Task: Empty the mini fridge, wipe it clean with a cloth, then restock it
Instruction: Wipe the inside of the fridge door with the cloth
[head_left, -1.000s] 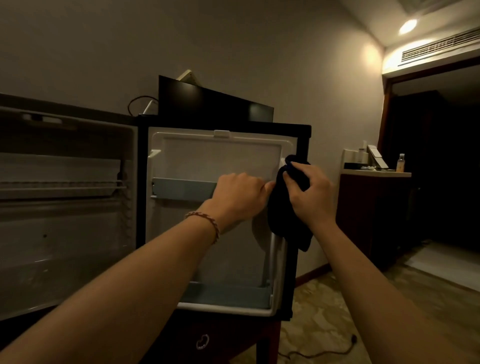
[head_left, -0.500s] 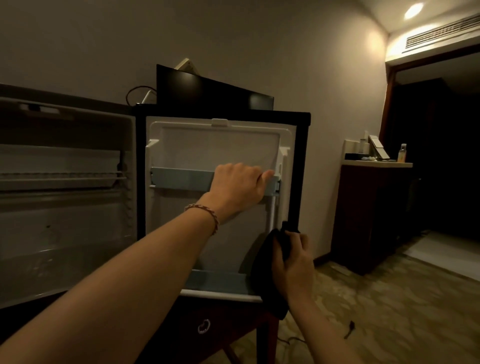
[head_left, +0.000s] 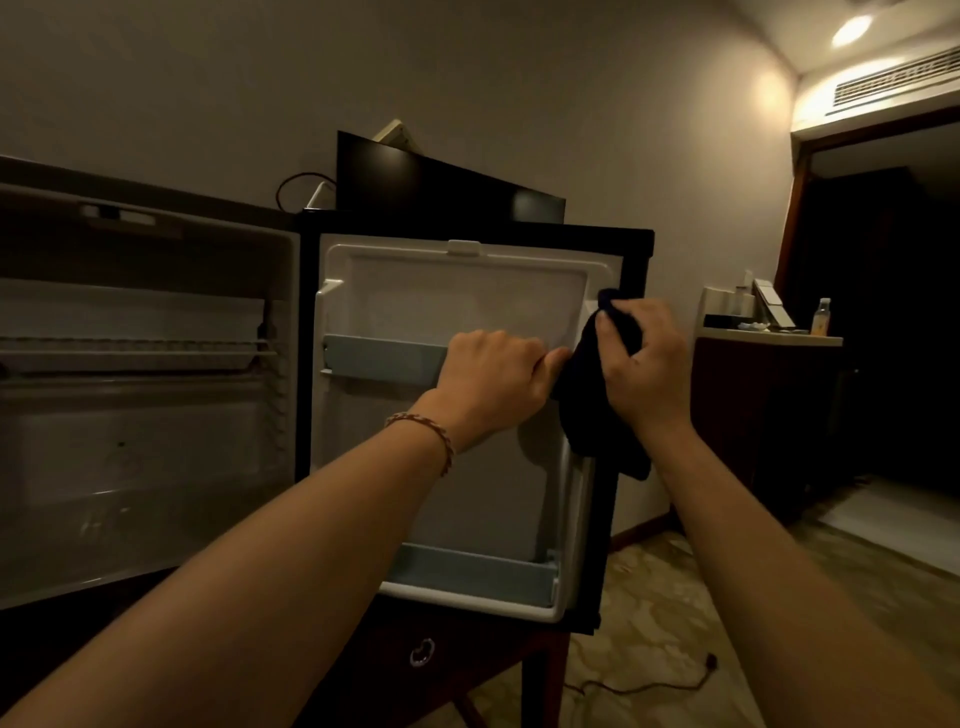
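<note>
We see the fridge (head_left: 145, 364) open, its shelves bare, its door (head_left: 457, 291) swung wide. Our left hand (head_left: 493, 384) grips the door's upper rack (head_left: 384, 358). Our right hand (head_left: 639, 364) clutches a dark cloth (head_left: 597, 415) against the door's right edge.

Two hands (head_left: 493, 382), one cloth (head_left: 602, 415), one fridge (head_left: 145, 415)

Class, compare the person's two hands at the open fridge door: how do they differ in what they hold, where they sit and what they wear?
The left hand grips the upper door shelf, while the right hand holds a dark cloth. The left hand sits nearer the middle of the fridge door; the right hand is at the door's outer edge. The left wrist wears a braided bracelet; the right wrist is bare. Both are bare and curled around something.
</note>
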